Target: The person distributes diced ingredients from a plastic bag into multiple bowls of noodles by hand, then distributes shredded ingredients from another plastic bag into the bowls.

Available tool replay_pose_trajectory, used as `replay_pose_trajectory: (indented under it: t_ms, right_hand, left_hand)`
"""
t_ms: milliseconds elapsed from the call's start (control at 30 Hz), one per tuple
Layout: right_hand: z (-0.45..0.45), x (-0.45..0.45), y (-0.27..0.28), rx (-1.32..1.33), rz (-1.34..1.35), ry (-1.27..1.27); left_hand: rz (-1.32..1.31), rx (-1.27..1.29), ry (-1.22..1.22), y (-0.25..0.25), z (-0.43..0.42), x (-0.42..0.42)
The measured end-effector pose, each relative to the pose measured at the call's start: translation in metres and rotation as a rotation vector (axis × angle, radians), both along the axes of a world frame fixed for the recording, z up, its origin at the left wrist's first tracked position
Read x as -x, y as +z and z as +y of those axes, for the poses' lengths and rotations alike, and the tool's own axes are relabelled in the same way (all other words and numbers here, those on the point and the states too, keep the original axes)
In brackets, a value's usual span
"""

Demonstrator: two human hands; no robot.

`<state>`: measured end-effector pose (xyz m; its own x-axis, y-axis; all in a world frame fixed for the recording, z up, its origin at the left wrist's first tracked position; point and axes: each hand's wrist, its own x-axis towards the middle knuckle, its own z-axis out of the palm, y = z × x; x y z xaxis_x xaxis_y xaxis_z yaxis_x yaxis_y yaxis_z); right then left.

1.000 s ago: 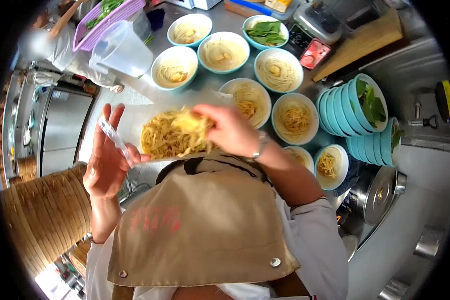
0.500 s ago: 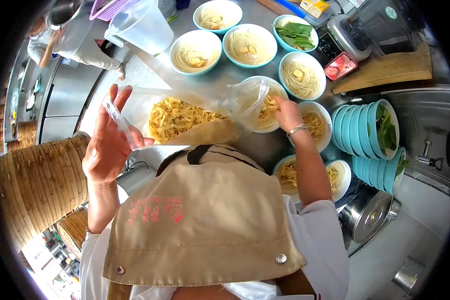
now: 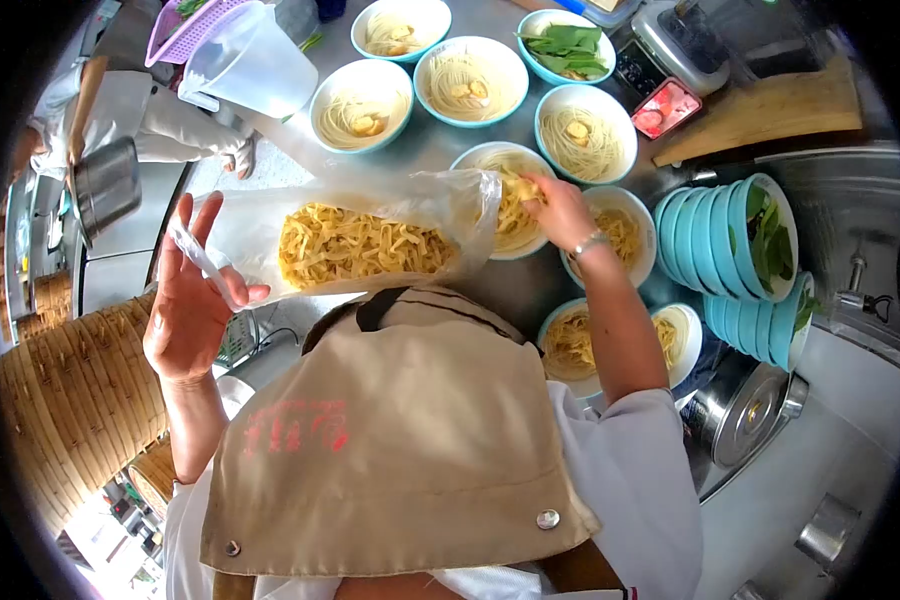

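A clear plastic bag (image 3: pixel 250 220) of flat yellow noodles (image 3: pixel 360 245) lies sideways in front of my apron. My left hand (image 3: pixel 188 325) has the bag's handle looped over its fingers, which are partly spread. Beyond the bag's open mouth, my right hand (image 3: pixel 564 214) is closed on flat noodles (image 3: pixel 516 205) at a blue-and-white bowl (image 3: pixel 478 158). Its fingertips are partly hidden by the noodles. Just right of this hand, another bowl (image 3: pixel 648 232) holds yellow noodles.
Several bowls (image 3: pixel 475 80) with thin noodles stand farther back, beside a bowl of green leaves (image 3: pixel 567 50). Stacked bowls (image 3: pixel 685 240) lean at the right. A clear plastic jug (image 3: pixel 255 65) is back left; bamboo steamers (image 3: pixel 80 390) stand left. A person (image 3: pixel 160 115) holds a pot (image 3: pixel 107 185).
My right hand has moved slightly left and up with noodles now showing at its fingers. The bag's mouth has shifted. At the left, the other person's pot has swung lower.
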<state>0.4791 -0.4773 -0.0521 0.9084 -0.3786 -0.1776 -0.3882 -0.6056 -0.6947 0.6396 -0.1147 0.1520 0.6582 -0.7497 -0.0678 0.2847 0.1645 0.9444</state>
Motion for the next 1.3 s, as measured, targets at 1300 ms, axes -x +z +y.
replay_pose_trajectory:
  t_ms: [1300]
  right_hand:
    - [-0.085,-0.047,0.017,0.205,-0.332,-0.526]
  left_hand:
    - [0.06,-0.028,-0.148,-0.002,-0.005,-0.028]
